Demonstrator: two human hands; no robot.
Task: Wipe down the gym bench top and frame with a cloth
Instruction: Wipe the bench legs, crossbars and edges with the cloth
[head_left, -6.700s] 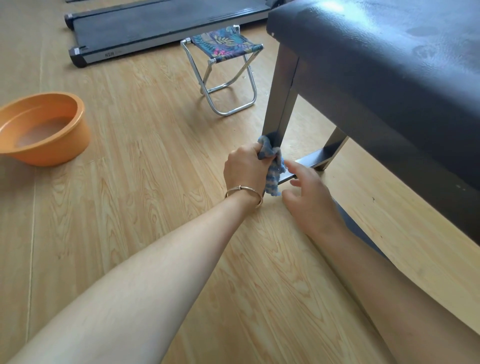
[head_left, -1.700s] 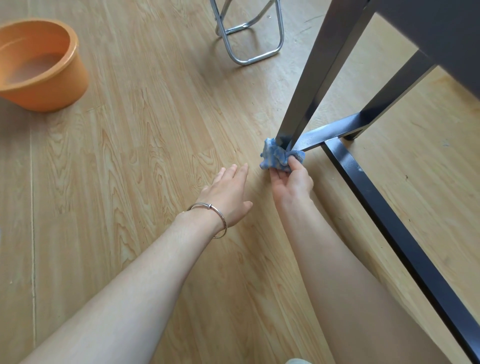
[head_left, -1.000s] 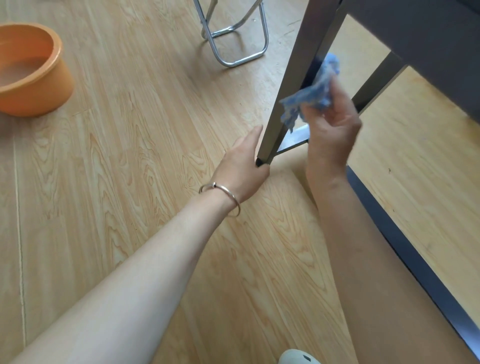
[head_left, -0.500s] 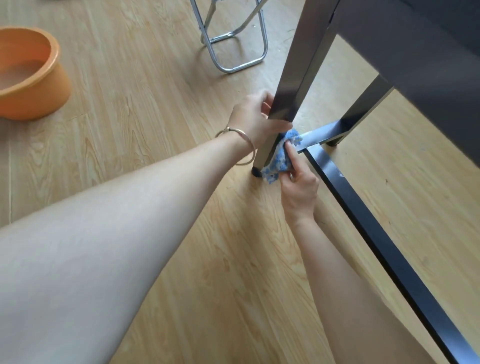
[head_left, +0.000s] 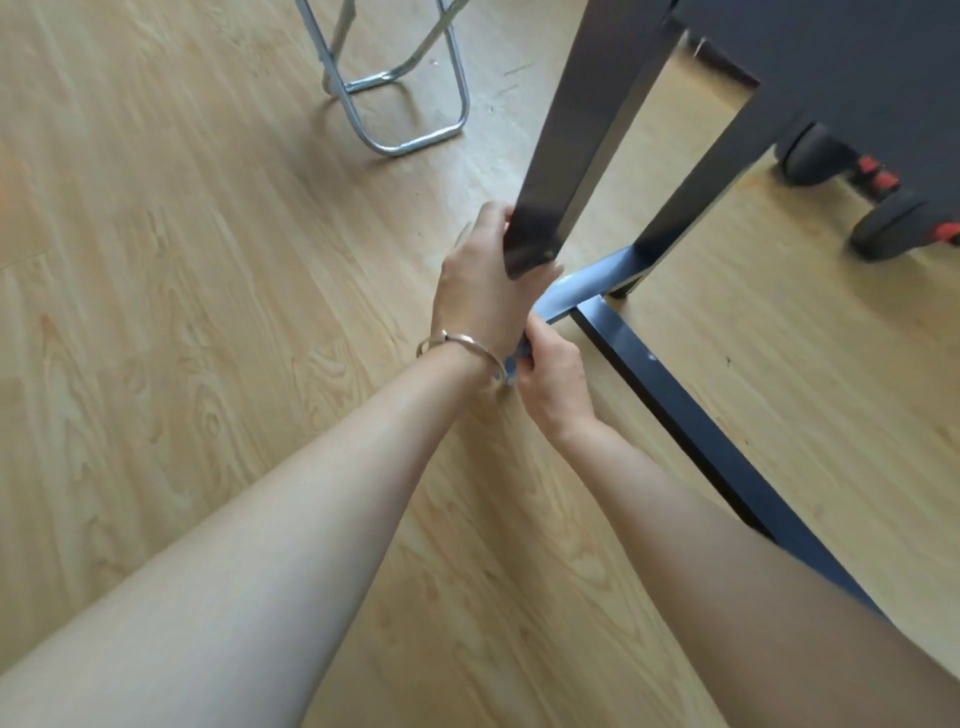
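The gym bench's dark metal leg (head_left: 566, 135) slants down from the top right to the floor, and a black floor rail (head_left: 670, 400) runs back toward me. My left hand (head_left: 480, 286), with a metal bangle on the wrist, grips the lower part of that leg. Just below it my right hand (head_left: 548, 379) pinches the blue cloth (head_left: 511, 366) at the foot of the leg. Only a small strip of cloth shows between my two hands; the foot of the leg is hidden behind my left hand.
A folding stool's chrome frame (head_left: 410, 104) stands on the wooden floor beyond the leg. Dark dumbbell-like weights with red marks (head_left: 883, 208) lie under the bench at the right. Bare wood floor spreads to the left.
My head has moved closer and lower, so the orange basin has left the view. The cloth is now almost hidden between my hands. My left hand still grips the leg.
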